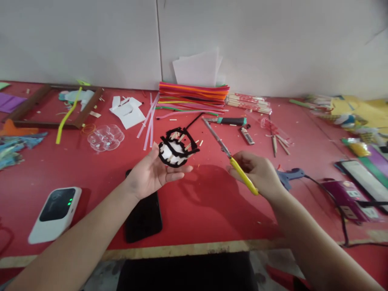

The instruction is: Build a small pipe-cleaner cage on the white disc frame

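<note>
A small round basket-like craft [176, 155], made of black pipe cleaner and short wooden sticks around a white base, sits tilted in my left hand [154, 171]. Its rim is pinched at the thumb, and other fingers spread beneath it. One loose black pipe cleaner end [194, 120] sticks out to the upper right. In my right hand [254, 171] is a pair of scissors [224, 149] with yellow handles, the blades pointing up and left toward that end. The blades look closed or nearly so. A black phone [144, 218] lies under my left wrist.
Bundled colored pipe cleaners [192, 97] lie at the back, beside wrapped sticks [248, 103] and a utility knife [232, 121]. A glue gun [291, 176] with a cord is at right. Left are a white device [55, 214], a clear palette [106, 138] and a brown frame [48, 124].
</note>
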{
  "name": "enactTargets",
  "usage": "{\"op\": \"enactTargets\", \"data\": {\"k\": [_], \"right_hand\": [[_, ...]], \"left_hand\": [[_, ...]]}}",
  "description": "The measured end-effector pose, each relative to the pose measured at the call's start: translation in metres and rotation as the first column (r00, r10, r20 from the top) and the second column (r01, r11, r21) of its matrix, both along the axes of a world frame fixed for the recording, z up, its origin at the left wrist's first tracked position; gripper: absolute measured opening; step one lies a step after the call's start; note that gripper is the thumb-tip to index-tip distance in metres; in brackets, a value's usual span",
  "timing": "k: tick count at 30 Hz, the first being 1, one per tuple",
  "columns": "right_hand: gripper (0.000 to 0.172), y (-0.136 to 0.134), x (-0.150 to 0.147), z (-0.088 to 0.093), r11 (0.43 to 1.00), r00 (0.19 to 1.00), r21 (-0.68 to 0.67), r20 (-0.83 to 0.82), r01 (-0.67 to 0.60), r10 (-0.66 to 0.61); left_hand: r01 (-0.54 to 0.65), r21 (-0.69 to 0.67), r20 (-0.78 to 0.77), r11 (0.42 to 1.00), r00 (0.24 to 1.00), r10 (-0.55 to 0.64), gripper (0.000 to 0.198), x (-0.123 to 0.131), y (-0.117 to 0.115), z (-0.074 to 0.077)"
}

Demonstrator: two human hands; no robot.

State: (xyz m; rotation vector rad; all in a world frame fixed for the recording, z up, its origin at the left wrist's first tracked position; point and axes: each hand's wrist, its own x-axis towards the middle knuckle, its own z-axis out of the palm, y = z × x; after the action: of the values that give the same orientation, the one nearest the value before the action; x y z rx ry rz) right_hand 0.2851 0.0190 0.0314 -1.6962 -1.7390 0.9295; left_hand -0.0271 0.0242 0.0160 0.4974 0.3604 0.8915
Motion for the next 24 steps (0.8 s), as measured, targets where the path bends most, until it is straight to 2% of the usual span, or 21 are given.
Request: {"op": "enactTargets", "data": {"k": [2,4,9,13,16,19,24], "right_hand": [[0.045,0.007,-0.009,0.001,0.997,0.993,-0.003,-0.093,-0.079,0.078],[0.049,0.008,-0.011,-0.003,0.989,0.984,0.013,-0.101,-0.146,0.146],[0.056,0.0,0.006,-0.018,0.955,0.962,0.12,0.056,-0.271,0.266],[0.06,-0.004,0.013,-0.019,0.927,0.933,0.11,0.09,-0.357,0.349],[0.061,-0.006,0.009,-0.015,0.915,0.916,0.07,0.089,-0.398,0.392],[0.06,-0.009,0.006,-0.013,0.9,0.9,0.053,0.083,-0.432,0.428],[0.056,-0.013,0.007,-0.011,0.886,0.887,0.049,0.053,-0.461,0.459]], "left_hand": [[-0.036,-0.032,0.007,0.999,0.999,0.036,0.042,-0.002,0.003,-0.001],[-0.071,-0.07,0.001,0.995,0.997,0.072,0.035,-0.003,0.006,-0.002],[-0.127,-0.063,-0.034,0.99,0.992,0.126,0.042,-0.002,0.006,-0.002],[-0.183,-0.072,-0.117,0.98,0.978,0.174,0.056,0.002,0.002,0.002],[-0.231,-0.154,-0.167,0.961,0.964,0.205,0.068,0.004,0.001,0.006],[-0.253,-0.172,-0.184,0.952,0.958,0.222,0.075,0.007,0.0,0.009],[-0.31,-0.141,-0.192,0.94,0.94,0.281,0.064,0.013,-0.002,0.013]]}}
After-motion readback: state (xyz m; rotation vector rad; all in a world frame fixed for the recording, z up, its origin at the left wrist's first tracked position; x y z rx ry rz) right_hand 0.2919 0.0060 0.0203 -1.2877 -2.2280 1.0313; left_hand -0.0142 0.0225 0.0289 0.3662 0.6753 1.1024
